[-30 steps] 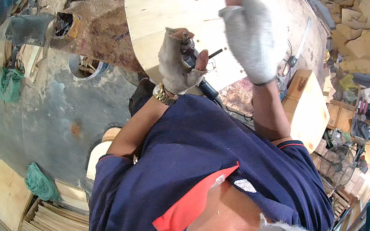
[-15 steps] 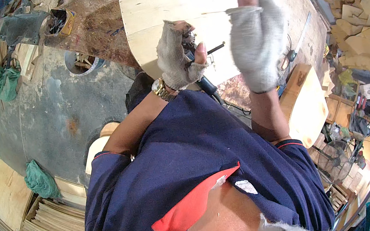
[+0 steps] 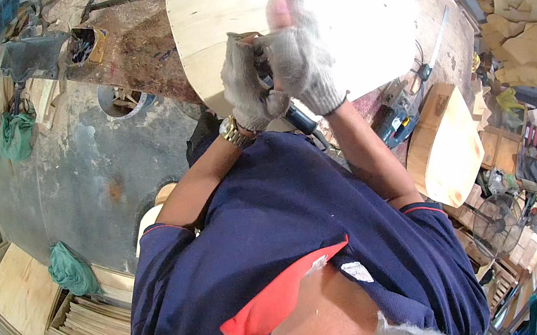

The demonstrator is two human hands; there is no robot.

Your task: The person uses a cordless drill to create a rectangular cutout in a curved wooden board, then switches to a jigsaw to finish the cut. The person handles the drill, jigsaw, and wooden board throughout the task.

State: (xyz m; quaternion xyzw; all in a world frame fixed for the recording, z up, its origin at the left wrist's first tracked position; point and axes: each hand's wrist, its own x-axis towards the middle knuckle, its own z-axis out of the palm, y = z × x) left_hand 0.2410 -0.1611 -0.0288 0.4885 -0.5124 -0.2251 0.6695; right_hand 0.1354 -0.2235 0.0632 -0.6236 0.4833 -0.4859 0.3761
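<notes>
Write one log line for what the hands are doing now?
left hand: gloved, gripping dark handheld power tool | right hand: gloved, on same tool | below: pale curved plywood panel

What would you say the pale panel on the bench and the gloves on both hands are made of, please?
The pale panel looks like bare, unvarnished plywood or thin wood: light, matt, faint grain lines. The gloves on the left hand and right hand look like grey knitted fabric, probably cotton, with ribbed texture and fingertips showing.
</notes>
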